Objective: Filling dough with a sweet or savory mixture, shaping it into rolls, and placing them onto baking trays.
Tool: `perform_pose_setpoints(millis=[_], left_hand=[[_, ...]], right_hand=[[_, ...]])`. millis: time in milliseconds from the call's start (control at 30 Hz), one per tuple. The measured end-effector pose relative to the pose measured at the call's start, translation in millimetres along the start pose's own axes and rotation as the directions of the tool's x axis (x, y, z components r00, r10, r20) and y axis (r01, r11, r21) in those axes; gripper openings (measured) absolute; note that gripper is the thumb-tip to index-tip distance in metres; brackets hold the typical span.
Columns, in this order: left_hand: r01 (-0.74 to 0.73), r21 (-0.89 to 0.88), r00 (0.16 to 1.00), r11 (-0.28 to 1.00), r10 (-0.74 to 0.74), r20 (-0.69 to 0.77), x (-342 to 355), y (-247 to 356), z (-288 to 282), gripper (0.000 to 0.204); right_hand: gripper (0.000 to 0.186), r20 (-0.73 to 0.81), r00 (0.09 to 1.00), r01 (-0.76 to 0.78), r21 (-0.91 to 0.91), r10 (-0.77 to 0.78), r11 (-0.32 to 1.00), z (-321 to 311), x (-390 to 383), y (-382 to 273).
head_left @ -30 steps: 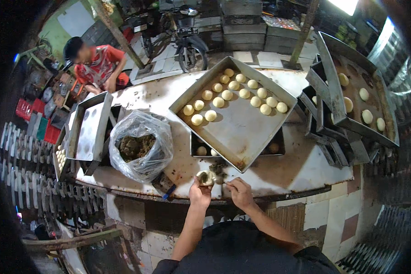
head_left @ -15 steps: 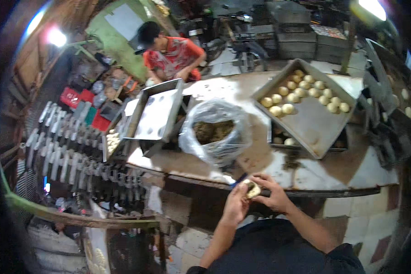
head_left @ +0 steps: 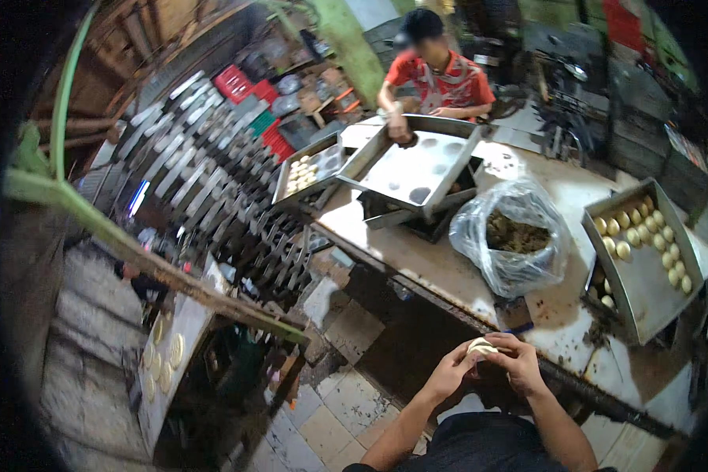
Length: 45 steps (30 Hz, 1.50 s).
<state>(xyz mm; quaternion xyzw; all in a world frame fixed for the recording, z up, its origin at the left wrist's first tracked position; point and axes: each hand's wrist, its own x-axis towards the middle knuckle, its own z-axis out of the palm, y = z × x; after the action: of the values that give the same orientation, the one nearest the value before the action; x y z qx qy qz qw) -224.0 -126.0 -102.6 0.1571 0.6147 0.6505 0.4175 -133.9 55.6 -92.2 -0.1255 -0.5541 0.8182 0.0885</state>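
Between my two hands, just in front of the table's near edge, is a piece of pale dough [head_left: 482,346]. My left hand [head_left: 448,373] grips it from the left, and my right hand [head_left: 520,366] has its fingers bent round the other side. The dough's top looks folded; its underside is hidden by my fingers. Beyond it on the table [head_left: 417,285] stands a clear plastic bag [head_left: 502,263], open at the top, with a dark brown crumbly filling [head_left: 518,234] inside. To the right, a metal tray [head_left: 645,308] carries several round dough balls [head_left: 675,259].
Across the table a person in a red shirt [head_left: 442,85] reaches into a shallow metal tray [head_left: 401,175] stacked on others. A smaller tray [head_left: 334,157] with pale pieces lies left of it. A green rail [head_left: 157,271] and a side table [head_left: 151,409] with flat dough rounds stand at left.
My view has swung left, so the table now appears further right. My fingers have closed in over the dough, whose dark opening no longer shows. The co-worker's arm now reaches into the tray.
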Motion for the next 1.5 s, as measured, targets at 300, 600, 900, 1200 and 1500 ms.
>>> perform_pose_setpoints(millis=[300, 600, 900, 1200, 1500], left_hand=[[-0.21, -0.727, 0.945, 0.653, -0.055, -0.323, 2, -17, 63, 0.018], [-0.316, 0.342, 0.824, 0.885, 0.434, -0.363, 7, 3, 114, 0.028], [-0.463, 0.239, 0.848, 0.853, 0.505, -0.161, 19, 16, 128, 0.042], [-0.092, 0.171, 0.976, 0.981, 0.055, 0.209, 67, -3, 112, 0.035], [-0.281, 0.159, 0.635, 0.946, 0.059, 0.77, 107, 58, 259, 0.038]], right_hand=[[0.02, 0.189, 0.972, -0.119, -0.121, 0.14, 0.986, -25, -4, -7], [0.009, 0.019, 0.989, -0.145, 0.032, 0.145, 0.989, -65, -11, -23], [0.015, -0.043, 0.993, -0.115, -0.113, 0.111, 0.987, -67, -12, -69], [0.014, -0.362, 0.932, -0.146, -0.339, 0.014, 0.929, -68, -66, -58], [0.026, -0.65, 0.571, 0.105, -0.548, -0.501, 0.83, -125, -164, -107]])
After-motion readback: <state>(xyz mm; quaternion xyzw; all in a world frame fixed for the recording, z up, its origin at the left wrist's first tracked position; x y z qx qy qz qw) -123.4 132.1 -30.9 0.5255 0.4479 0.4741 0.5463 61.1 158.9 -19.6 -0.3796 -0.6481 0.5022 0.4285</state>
